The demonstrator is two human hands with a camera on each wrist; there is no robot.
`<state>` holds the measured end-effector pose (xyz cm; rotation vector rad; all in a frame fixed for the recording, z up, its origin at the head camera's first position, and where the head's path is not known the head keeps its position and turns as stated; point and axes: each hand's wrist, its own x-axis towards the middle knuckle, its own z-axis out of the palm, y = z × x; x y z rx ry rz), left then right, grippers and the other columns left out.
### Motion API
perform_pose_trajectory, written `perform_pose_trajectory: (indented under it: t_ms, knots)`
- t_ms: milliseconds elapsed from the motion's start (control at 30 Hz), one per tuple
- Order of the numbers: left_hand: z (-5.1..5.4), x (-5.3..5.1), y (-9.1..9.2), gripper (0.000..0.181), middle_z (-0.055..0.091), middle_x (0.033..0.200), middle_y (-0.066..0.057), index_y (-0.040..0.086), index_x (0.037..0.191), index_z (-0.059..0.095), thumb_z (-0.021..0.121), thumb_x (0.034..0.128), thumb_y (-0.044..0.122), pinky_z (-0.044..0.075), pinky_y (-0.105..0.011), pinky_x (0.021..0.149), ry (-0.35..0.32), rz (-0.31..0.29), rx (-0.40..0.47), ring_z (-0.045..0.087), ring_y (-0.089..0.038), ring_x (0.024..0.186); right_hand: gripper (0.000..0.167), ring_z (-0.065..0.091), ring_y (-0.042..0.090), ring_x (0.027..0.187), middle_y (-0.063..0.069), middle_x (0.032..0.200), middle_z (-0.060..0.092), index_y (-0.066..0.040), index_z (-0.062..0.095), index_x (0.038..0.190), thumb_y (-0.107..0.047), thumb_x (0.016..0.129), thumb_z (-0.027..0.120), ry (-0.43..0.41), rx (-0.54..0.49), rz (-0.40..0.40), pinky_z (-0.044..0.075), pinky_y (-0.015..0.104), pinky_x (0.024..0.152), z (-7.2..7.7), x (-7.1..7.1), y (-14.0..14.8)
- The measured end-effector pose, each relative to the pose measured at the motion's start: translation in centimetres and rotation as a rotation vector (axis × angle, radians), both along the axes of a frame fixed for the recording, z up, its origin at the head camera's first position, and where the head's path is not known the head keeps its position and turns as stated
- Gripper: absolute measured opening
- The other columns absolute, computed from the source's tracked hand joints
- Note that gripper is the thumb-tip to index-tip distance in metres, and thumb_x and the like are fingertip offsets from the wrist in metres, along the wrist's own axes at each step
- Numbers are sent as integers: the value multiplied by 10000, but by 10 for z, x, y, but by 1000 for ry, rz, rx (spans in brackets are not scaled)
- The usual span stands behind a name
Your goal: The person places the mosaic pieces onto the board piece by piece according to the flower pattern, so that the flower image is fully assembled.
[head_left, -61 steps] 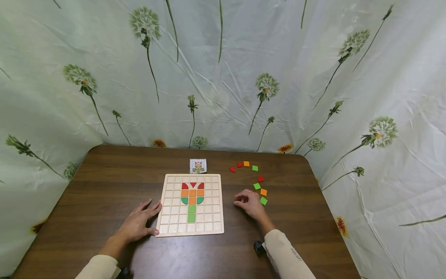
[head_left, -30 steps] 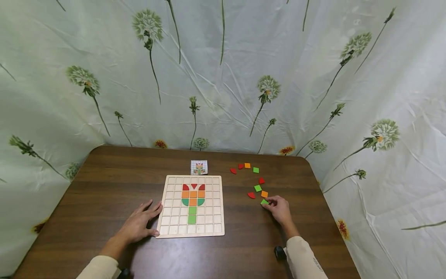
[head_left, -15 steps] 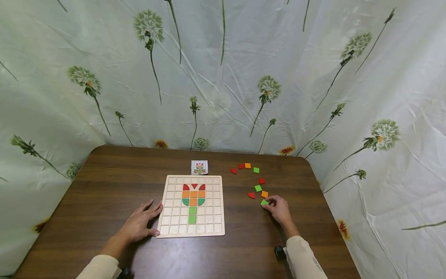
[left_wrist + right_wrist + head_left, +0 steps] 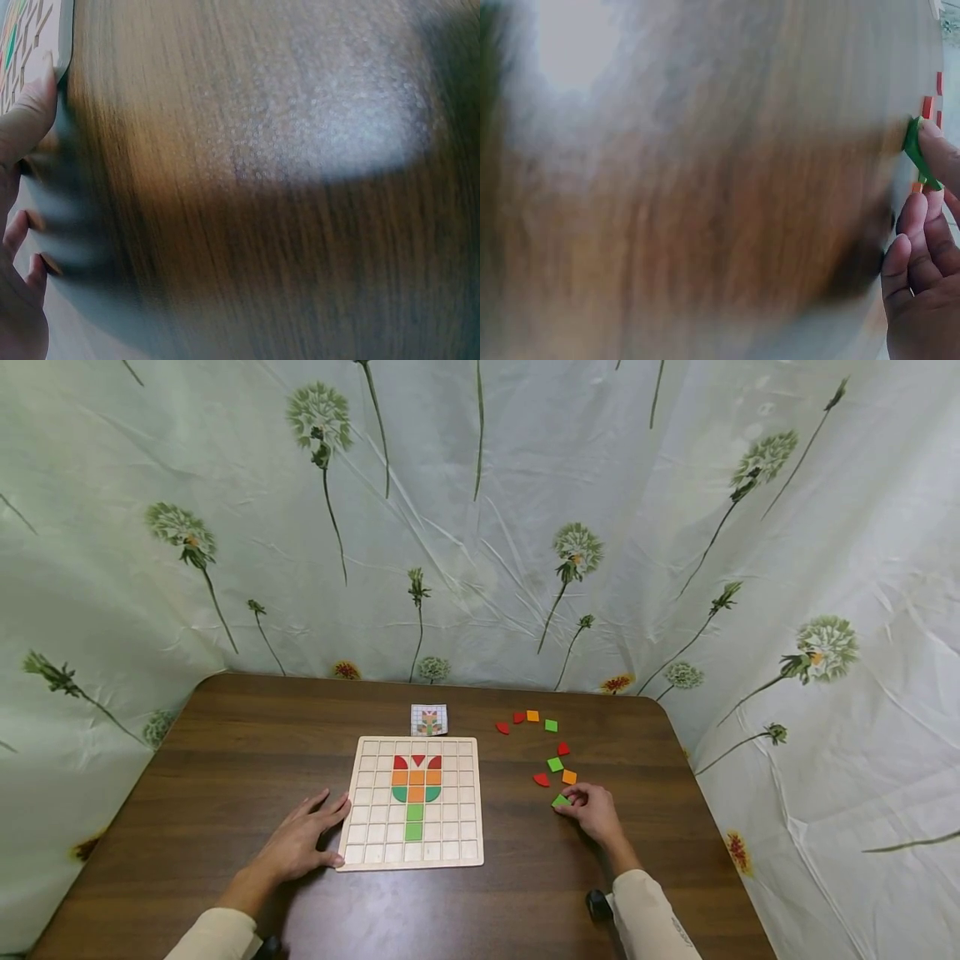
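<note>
A light wooden grid board (image 4: 457, 818) lies on the table, with red, orange and green tiles set in it in a tulip shape. My left hand (image 4: 300, 839) rests at the board's left edge, its fingers spread and its thumb touching the near left corner. To the right of the board, my right hand (image 4: 596, 814) pinches a light green square tile (image 4: 560, 802) between thumb and fingers. In the right wrist view this green tile (image 4: 915, 150) stands tilted in the fingertips.
Loose tiles lie beyond my right hand: a red quarter-round tile (image 4: 541, 780), an orange square (image 4: 570, 777), a green square (image 4: 555, 764) and several others. A small pattern card (image 4: 429, 720) sits behind the board. A flowered curtain (image 4: 480, 527) hangs behind the table (image 4: 247, 735).
My right hand went from beside the board to the near green tile and took hold of it. In the last half second, hand and tile shifted slightly left. My left hand stayed put.
</note>
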<state>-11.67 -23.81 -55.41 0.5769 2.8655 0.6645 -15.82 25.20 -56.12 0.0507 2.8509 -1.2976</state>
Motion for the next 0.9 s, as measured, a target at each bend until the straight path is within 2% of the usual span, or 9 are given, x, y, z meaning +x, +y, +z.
perform_pose_trajectory:
  t_ms: [167, 367, 733, 900]
  knots:
    - [0, 0, 0, 914, 445, 1456, -171, 16, 1391, 489, 834, 643, 413, 234, -644, 1049, -3, 2, 1, 281, -471, 1355, 117, 529, 100, 622, -19, 687, 613, -20, 711, 795, -17, 731, 810, -8, -15, 31, 446, 211, 569, 2, 2, -8]
    - [1, 1, 0, 909, 442, 1460, -167, 16, 1392, 488, 832, 648, 409, 230, -638, 1054, -9, 0, 1, 280, -469, 1356, 93, 555, 83, 630, 26, 731, 664, -1, 729, 844, -33, 774, 781, 0, -46, 105, 474, 209, 577, 3, 1, -23]
    - [3, 0, 1, 921, 439, 1464, -165, 25, 1401, 478, 821, 649, 432, 224, -653, 1056, -20, -2, 10, 273, -473, 1358, 126, 564, 67, 661, 51, 776, 677, 28, 723, 897, -23, 789, 761, -4, -124, 289, 498, 206, 607, 8, -3, -71]
    - [1, 1, 1, 915, 454, 1446, -180, 14, 1386, 494, 827, 637, 421, 236, -659, 1044, 5, -10, 15, 292, -483, 1342, 134, 558, 95, 673, 51, 778, 656, 29, 709, 905, -25, 793, 760, -32, -178, 365, 492, 205, 608, 15, -6, -93]
